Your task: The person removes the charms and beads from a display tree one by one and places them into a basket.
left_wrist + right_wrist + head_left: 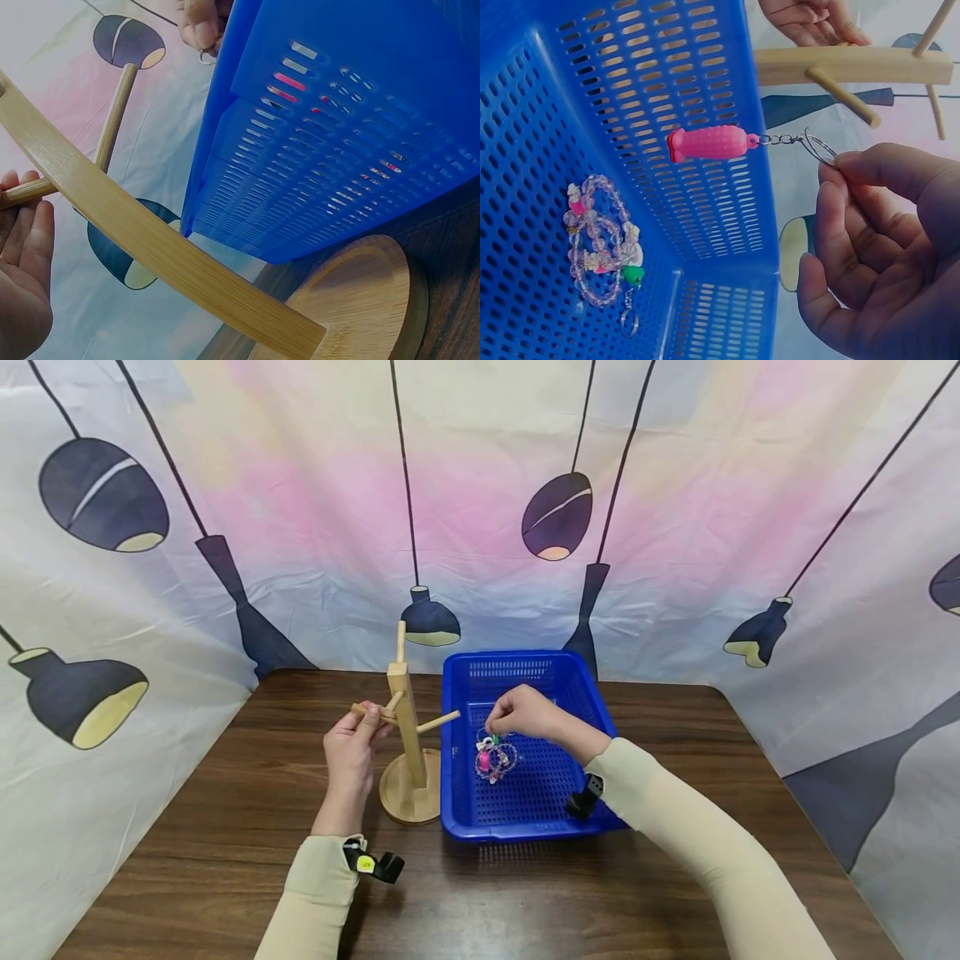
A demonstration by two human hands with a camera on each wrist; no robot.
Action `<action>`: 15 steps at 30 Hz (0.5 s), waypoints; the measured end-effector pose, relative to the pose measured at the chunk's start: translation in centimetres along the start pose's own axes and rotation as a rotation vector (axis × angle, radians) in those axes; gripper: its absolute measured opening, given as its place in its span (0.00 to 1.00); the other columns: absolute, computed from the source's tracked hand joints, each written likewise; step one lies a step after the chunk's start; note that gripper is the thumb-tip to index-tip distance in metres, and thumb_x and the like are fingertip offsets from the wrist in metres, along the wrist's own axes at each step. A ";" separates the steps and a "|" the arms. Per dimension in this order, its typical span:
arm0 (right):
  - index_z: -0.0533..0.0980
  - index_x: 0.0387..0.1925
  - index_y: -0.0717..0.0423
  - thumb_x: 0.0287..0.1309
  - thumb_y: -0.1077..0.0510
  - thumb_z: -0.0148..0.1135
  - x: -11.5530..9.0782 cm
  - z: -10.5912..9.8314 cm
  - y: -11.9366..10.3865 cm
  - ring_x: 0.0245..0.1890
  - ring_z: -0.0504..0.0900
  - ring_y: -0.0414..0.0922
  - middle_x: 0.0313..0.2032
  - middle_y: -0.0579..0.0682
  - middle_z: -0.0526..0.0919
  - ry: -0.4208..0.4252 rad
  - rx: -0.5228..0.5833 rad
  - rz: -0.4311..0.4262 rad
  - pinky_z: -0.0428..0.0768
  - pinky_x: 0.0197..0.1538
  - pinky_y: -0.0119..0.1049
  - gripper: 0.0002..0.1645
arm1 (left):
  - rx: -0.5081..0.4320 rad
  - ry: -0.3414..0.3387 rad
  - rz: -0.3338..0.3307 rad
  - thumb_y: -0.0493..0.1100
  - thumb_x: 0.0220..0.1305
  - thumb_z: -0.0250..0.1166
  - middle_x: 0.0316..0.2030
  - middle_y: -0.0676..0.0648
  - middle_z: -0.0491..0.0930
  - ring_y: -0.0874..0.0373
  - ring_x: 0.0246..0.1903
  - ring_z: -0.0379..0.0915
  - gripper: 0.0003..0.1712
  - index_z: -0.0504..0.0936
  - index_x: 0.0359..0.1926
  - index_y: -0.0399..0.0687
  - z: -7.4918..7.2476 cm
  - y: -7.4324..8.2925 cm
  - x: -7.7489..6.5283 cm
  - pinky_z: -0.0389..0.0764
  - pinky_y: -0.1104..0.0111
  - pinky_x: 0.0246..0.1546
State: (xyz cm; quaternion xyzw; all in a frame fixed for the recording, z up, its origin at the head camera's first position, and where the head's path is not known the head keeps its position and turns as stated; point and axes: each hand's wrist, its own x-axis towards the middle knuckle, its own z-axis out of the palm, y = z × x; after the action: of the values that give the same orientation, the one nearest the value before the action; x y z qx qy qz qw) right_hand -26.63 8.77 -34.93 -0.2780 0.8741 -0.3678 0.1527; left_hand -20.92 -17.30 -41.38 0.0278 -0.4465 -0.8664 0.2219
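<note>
Over the blue basket (525, 837), my right hand (525, 710) pinches the metal ring of a pink keychain (712, 142) between thumb and index finger. The knobbly pink charm hangs by a short chain, seen whole in the right wrist view. My left hand (351, 747) holds a side peg (363, 708) of a wooden stand (408, 722), which stands upright on its round base (397, 807) left of the basket. Inside the basket lie clear pink beaded bracelets (592, 236) and another keychain with a green charm (633, 275).
The brown wooden table (247, 827) carries the stand and basket close together. Another bare peg (438, 722) of the stand reaches right over the basket's left rim. Behind the table hangs a cloth backdrop (480, 468) printed with lamps.
</note>
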 end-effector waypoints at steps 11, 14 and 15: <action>0.88 0.35 0.64 0.65 0.63 0.66 1.0 0.4 1.0 0.24 0.68 0.38 0.36 0.59 0.90 -0.044 0.015 0.053 0.70 0.36 0.30 0.08 | 0.024 -0.013 0.015 0.34 0.69 0.65 0.25 0.56 0.86 0.69 0.26 0.85 0.12 0.85 0.27 0.48 -0.1 0.0 0.1 0.88 0.80 0.30; 0.88 0.36 0.64 0.65 0.62 0.66 1.4 0.5 1.4 0.28 0.78 0.36 0.37 0.58 0.91 -0.054 -0.009 0.076 0.75 0.38 0.29 0.09 | 0.031 -0.012 0.015 0.34 0.70 0.65 0.25 0.56 0.86 0.69 0.26 0.85 0.12 0.84 0.27 0.48 -0.1 0.0 0.1 0.88 0.80 0.30; 0.88 0.37 0.64 0.65 0.62 0.66 1.5 0.6 1.5 0.30 0.81 0.37 0.38 0.58 0.91 -0.058 -0.015 0.083 0.78 0.40 0.30 0.09 | 0.025 -0.011 0.013 0.33 0.69 0.65 0.25 0.56 0.86 0.69 0.26 0.85 0.12 0.84 0.27 0.48 -0.1 0.0 0.1 0.88 0.80 0.30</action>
State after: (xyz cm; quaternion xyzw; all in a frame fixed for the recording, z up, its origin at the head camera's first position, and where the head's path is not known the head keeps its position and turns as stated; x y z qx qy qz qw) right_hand -28.13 8.43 -36.52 -0.2534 0.8828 -0.3462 0.1911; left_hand -21.03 -17.42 -41.44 0.0230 -0.4586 -0.8594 0.2248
